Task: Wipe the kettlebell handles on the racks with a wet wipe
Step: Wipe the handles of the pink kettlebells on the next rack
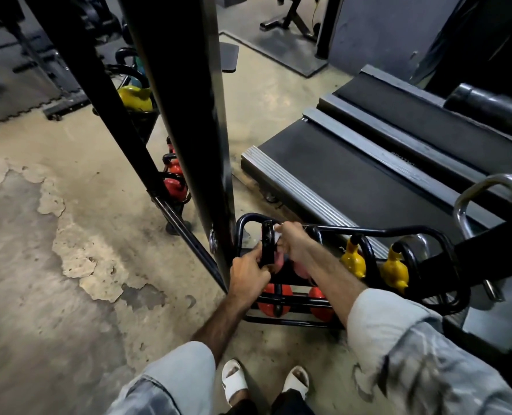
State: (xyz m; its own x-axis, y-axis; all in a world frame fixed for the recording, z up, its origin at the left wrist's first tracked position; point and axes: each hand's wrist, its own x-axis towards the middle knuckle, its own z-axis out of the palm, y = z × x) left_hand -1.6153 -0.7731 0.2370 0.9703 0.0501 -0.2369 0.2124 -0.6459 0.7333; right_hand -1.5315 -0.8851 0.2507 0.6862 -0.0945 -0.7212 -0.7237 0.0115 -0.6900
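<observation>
1. Here the left hand (250,272) grips the lower part of a black looped kettlebell handle (268,245) at the left end of the low black tubular steel rack (368,230).
2. The right hand (292,242) is curled over the same handle's top, pinching a small white wet wipe (277,228) against it.
3. Two yellow kettlebells (352,262) sit further right on the rack; orange-red ones (274,298) lie below.
4. A grey treadmill deck (353,175) stands just behind.
</observation>
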